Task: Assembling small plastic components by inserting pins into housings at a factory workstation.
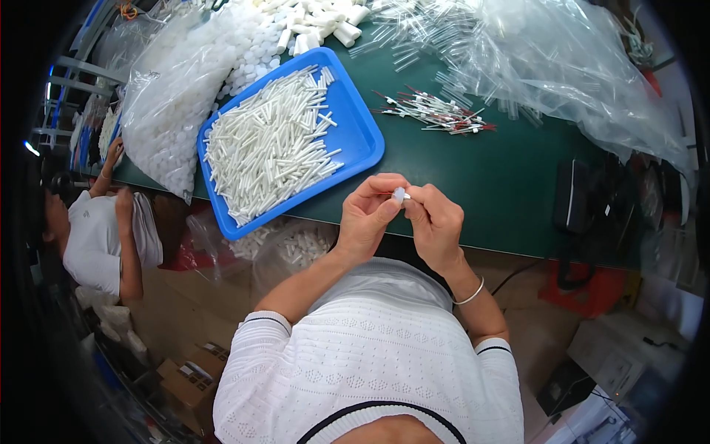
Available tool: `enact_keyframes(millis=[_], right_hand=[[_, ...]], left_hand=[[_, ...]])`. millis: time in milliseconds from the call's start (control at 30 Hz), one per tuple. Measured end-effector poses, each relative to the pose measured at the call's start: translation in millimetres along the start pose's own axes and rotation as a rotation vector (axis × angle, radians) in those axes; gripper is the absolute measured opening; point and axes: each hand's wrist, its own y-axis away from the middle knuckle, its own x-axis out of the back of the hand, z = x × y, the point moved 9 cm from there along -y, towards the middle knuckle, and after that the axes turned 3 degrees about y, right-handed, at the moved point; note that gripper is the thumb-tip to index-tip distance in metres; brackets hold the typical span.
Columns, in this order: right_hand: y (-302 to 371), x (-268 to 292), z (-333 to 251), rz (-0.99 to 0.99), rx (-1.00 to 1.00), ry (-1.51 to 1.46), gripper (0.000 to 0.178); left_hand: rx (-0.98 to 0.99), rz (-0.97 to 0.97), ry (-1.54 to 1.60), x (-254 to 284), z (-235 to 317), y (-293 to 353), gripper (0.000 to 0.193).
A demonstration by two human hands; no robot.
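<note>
Both hands meet in front of my chest, just over the near edge of the green table. My left hand (367,219) is closed in a pinch on a small translucent white plastic cap (399,194). From the other side my right hand (438,220) pinches close against it, and a short white tip shows between its fingers; whether this belongs to the cap or is a separate piece I cannot tell. Left of my hands, a blue tray (373,140) holds a heap of short white rods (270,148).
Beyond my hands lies a pile of thin red-and-white sticks (440,112). Clear tubes (407,37) spill from a plastic bag (562,59). A bag of translucent caps (166,111) and white bottle-like pieces (322,22) sit behind the tray. A black case (573,196) stands right; another person (111,237) sits left.
</note>
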Motion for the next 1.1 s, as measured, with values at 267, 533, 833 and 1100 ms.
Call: enact_keyframes(millis=[267,533,833,1100], right_hand=[[-18,-4,-4,-0.018,0.163,0.015,0.024],[-65,12,6,-0.196,0.153,0.33,0.045],[-19,-45,35,-0.407,-0.561,-0.728,0.025],[-13,-20,52,-0.171,-0.61,-0.835,0.027]], left_hand=[[-0.22,-0.077,-0.328,-3,38,-8,0.026],[-0.041,-0.006,-0.514,11,57,-22,0.036],[0.076,-0.119,-1.039,28,85,-55,0.01],[-0.567,-0.414,-2.112,36,111,-89,0.012]])
